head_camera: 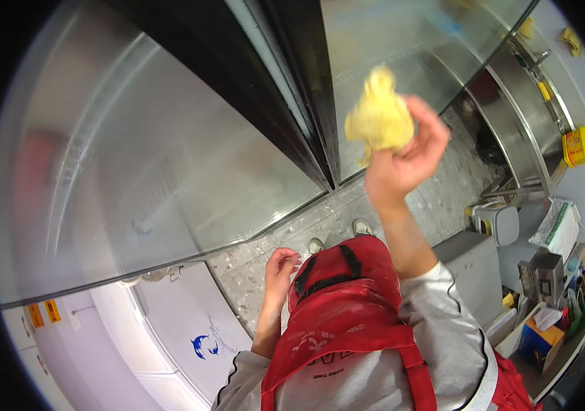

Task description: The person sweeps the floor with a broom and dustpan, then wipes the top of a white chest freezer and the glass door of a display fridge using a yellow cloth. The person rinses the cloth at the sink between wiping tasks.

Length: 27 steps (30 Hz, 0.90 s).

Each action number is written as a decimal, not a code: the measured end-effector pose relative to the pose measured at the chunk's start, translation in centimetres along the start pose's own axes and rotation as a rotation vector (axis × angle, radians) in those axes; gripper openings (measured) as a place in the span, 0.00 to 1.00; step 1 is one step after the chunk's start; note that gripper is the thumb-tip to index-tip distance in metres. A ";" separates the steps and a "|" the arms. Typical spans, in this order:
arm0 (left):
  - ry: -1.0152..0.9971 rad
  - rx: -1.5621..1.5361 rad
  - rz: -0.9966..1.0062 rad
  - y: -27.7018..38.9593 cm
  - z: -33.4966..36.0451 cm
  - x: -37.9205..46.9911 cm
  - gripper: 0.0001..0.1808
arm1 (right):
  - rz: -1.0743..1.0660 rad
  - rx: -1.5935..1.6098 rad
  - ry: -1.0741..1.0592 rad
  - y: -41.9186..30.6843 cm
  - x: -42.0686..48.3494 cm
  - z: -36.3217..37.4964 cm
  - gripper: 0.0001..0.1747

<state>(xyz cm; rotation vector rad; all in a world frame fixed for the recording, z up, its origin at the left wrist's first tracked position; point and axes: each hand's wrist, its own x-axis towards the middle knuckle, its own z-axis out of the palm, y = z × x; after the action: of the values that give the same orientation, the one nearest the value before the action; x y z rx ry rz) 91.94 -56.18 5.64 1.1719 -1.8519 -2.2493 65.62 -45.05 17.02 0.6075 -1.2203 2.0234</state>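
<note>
My right hand (410,149) is raised and holds a crumpled yellow cloth (382,115) between thumb and fingers. The cloth is in front of the right shiny metal panel (354,56); whether it touches the panel I cannot tell. Hanging low by the red apron (343,308), my left hand (281,262) has its fingers loosely curled and holds nothing. The wide left metal panel (169,154) meets the other at a dark frame (292,103) with a pale strip.
A white chest freezer (184,313) with blue dolphins stands lower left. At right are a steel sink (534,108), a yellow jug (578,147), a grey container (503,223), a metal box (549,277) and a shelf with a blue and orange carton (541,339). Speckled tiles (241,272) cover the floor.
</note>
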 end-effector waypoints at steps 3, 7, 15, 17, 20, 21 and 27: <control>-0.077 0.008 0.076 -0.2 3.7 0.1 0.03 | -0.319 -0.090 -0.157 0.8 6.7 4.7 0.23; -0.077 0.009 0.068 -0.8 6.7 0.3 0.04 | -0.352 -0.172 -0.148 2.0 3.7 5.9 0.21; -0.020 -0.037 0.086 -2.3 9.2 0.6 0.03 | 0.148 -0.276 -0.376 4.7 -5.6 -2.3 0.18; -0.009 0.003 0.056 -2.3 9.8 1.0 0.03 | 0.109 -0.176 -0.355 4.4 -3.7 -1.2 0.19; -0.050 -0.065 0.107 -2.4 10.6 1.5 0.03 | -0.153 -0.002 -0.239 1.7 2.9 3.1 0.21; -0.063 -0.063 0.122 -2.5 10.8 1.7 0.03 | -0.230 0.095 -0.242 0.3 6.0 5.2 0.23; 0.015 -0.122 0.159 -2.6 10.5 1.6 0.05 | -0.356 0.237 -0.148 -5.1 15.4 12.7 0.16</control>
<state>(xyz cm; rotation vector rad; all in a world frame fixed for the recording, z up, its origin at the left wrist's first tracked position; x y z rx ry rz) 86.34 -47.23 2.89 0.9837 -1.7088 -2.2242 59.92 -49.87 36.25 1.0271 -0.8817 1.8534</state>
